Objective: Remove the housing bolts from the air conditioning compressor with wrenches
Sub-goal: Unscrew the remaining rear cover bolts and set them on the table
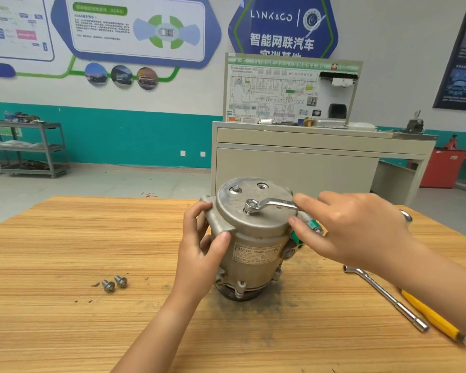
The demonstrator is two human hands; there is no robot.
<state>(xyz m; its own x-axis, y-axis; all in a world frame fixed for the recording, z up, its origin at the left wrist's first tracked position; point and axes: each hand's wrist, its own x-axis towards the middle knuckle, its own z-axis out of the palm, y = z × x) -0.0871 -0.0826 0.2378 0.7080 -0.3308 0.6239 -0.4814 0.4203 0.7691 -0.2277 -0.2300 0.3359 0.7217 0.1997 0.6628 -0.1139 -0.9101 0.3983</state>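
A grey metal air conditioning compressor (pixel 253 254) stands upright on the wooden table (pixel 65 238). My left hand (pixel 202 254) grips its left side just under the end cover. A ring wrench (pixel 269 204) sits over a bolt (pixel 251 204) near the middle of the cover. My right hand (pixel 353 227) holds the wrench's handle at the cover's right edge. Another bolt (pixel 236 188) stays in the cover at the back left, and an empty bolt hole (pixel 262 186) shows beside it. Two removed bolts (pixel 115 283) lie on the table to the left.
An L-shaped socket wrench (pixel 388 297) and a yellow-handled tool (pixel 433 319) lie on the table at the right, under my right forearm. Another wrench end (pixel 406 215) peeks out behind my right hand. A training bench with a wiring board (pixel 291 95) stands behind the table.
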